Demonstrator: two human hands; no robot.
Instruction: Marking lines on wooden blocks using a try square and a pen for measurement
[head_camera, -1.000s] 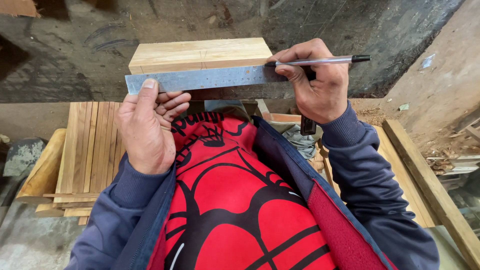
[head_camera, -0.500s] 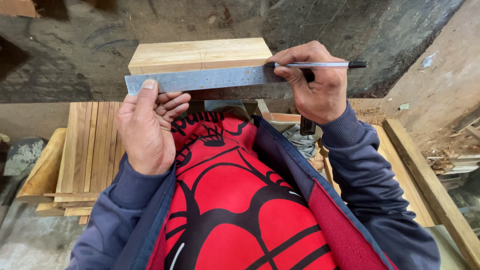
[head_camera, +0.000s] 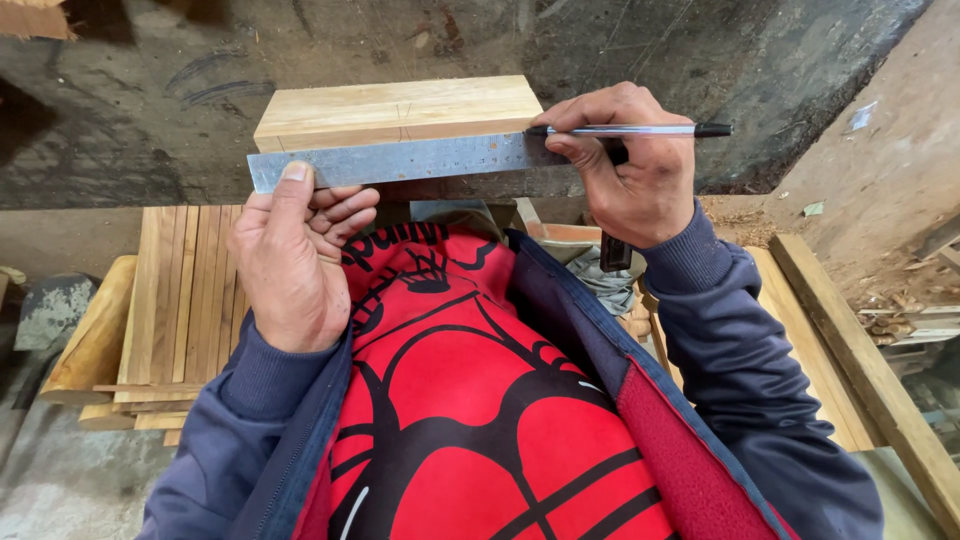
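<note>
A pale wooden block (head_camera: 400, 108) lies in front of me with a thin pencil line across its top. A steel ruler (head_camera: 400, 160) rests along the block's near edge. My left hand (head_camera: 290, 255) presses its thumb on the ruler's left end, with the other fingers curled under the edge. My right hand (head_camera: 625, 165) holds a black and silver pen (head_camera: 640, 130) level, its tip at the ruler's right end by the block's corner. A dark handle (head_camera: 615, 250) sticks out below my right palm.
A stack of thin wooden slats (head_camera: 185, 300) lies at the lower left beside a rounded log piece (head_camera: 95, 335). Long wooden beams (head_camera: 860, 360) run down the right side. Behind the block is a dark rough concrete wall (head_camera: 650, 50). Sawdust covers the ground at right.
The pen in my right hand has shifted slightly left along the ruler. My left hand and the ruler stay where they were.
</note>
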